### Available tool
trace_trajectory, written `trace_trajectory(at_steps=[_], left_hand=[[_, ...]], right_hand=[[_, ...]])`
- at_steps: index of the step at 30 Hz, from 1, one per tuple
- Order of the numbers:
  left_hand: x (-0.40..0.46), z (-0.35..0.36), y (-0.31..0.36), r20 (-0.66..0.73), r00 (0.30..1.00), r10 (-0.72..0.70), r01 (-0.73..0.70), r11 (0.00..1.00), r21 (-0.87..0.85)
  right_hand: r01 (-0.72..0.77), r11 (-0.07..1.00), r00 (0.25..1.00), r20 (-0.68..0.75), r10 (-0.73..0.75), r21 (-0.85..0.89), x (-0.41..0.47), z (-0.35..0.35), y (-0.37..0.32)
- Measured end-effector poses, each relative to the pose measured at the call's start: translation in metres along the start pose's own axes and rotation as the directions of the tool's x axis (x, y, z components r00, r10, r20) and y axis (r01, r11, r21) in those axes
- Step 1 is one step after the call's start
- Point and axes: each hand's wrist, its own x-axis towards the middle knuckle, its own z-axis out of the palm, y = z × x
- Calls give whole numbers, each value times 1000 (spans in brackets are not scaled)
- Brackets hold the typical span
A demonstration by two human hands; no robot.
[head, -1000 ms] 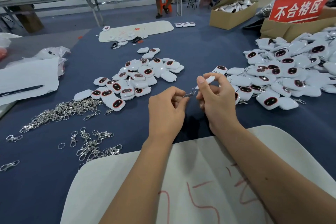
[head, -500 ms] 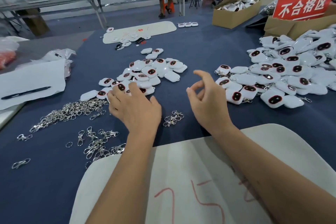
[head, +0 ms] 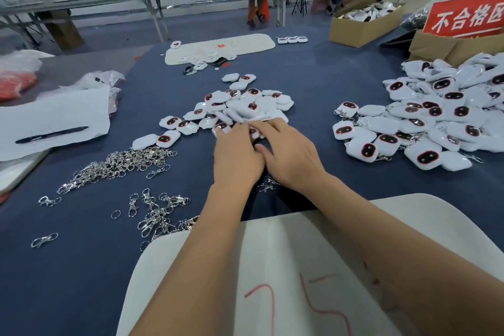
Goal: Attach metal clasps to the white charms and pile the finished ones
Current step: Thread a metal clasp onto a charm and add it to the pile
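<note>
A loose pile of white charms (head: 245, 106) with dark red-rimmed faces lies in the middle of the blue table. My left hand (head: 237, 157) and my right hand (head: 290, 157) lie side by side at its near edge, fingers stretched onto the nearest charms. I cannot see either hand holding one. A small bunch of metal clasps (head: 268, 185) lies just behind my right wrist. A long heap of clasps (head: 122, 163) lies to the left, with more loose clasps (head: 155, 213) nearer me. The big pile of clasped charms (head: 436, 123) lies at the right.
A white board (head: 272, 267) with red marks lies under my forearms. At the left, a pen (head: 51, 134) rests on a white sheet. Cardboard boxes and a red sign (head: 466, 16) stand at the back right. A white mat (head: 218, 48) with small parts lies at the far side.
One second ago both hands held a charm and clasp together. That charm left my right hand, and both hands moved forward onto the near edge of the middle pile.
</note>
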Motion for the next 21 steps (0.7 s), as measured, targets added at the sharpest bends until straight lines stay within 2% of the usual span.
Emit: trace_trajectory(at_steps=[4, 6, 8, 11, 14, 16, 18, 20, 21], left_hand=[[4, 2, 12, 119, 971, 206, -201, 978, -57], [3, 3, 11, 152, 951, 268, -252, 961, -113], [0, 5, 6, 94, 964, 250, -232, 957, -175], [-6, 6, -3, -11, 990, 143, -141, 959, -247], [-11, 2, -9, -57, 994, 91, -102, 967, -234], [-14, -1, -16, -91, 994, 64, -81, 977, -199], [-18, -3, -24, -93, 996, 7, -18, 994, -112], [-21, -5, -30, -57, 998, -7, 2, 996, -91], [-21, -6, -32, -39, 999, -8, 2, 990, -141]], right_hand=[[-139, 972, 977, -131, 166, 190, 0, -3, 9], [-211, 943, 949, -176, 260, 259, 0, -8, 11], [-260, 911, 929, -174, 327, 321, -2, -12, 11], [-282, 890, 925, -144, 351, 359, -5, -17, 11], [-277, 880, 920, -159, 359, 386, -8, -19, 12], [-242, 880, 923, -182, 339, 408, -14, -20, 14], [-184, 922, 931, -239, 275, 342, -20, -18, 13], [-61, 985, 966, -240, 99, 162, -22, -16, 9], [18, 996, 987, -158, -4, 88, -22, -15, 6]])
